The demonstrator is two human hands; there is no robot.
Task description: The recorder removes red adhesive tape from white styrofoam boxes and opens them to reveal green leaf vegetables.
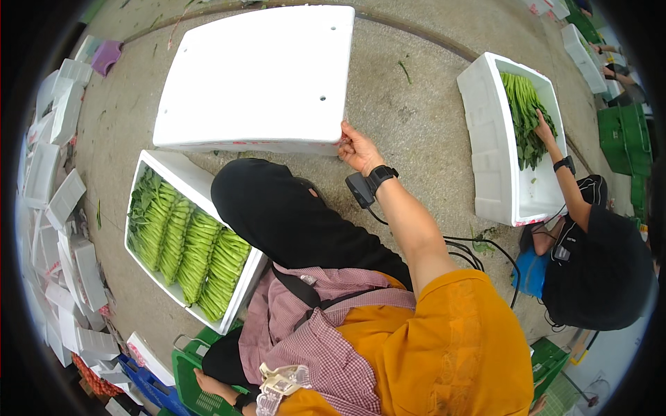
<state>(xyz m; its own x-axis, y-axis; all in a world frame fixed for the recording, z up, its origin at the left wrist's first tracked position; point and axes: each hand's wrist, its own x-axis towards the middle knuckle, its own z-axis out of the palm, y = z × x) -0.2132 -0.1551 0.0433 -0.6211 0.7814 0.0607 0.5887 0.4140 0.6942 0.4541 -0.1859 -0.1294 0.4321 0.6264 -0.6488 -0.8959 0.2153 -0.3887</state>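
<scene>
My right hand (359, 148) is closed on the near right corner of a large white foam box (253, 76), whose flat face with small holes is up. Low in the view, my left hand (211, 387) is beside a green plastic crate (187, 371) and my black-clad leg; its fingers are too small and partly hidden to read. Left of my knee, a second white foam box (182, 166) stands open. Rows of long green leafy-stalk vegetables (184, 239) fill it, leaves toward the far end and cut stems toward the near end.
On the right, a co-worker (590, 256) reaches into an open foam box (489, 139) holding similar greens (524, 118). Black cables (479, 243) lie on the concrete between us. Many white foam boxes (66, 229) pile up along the left; green crates (624, 139) stand far right.
</scene>
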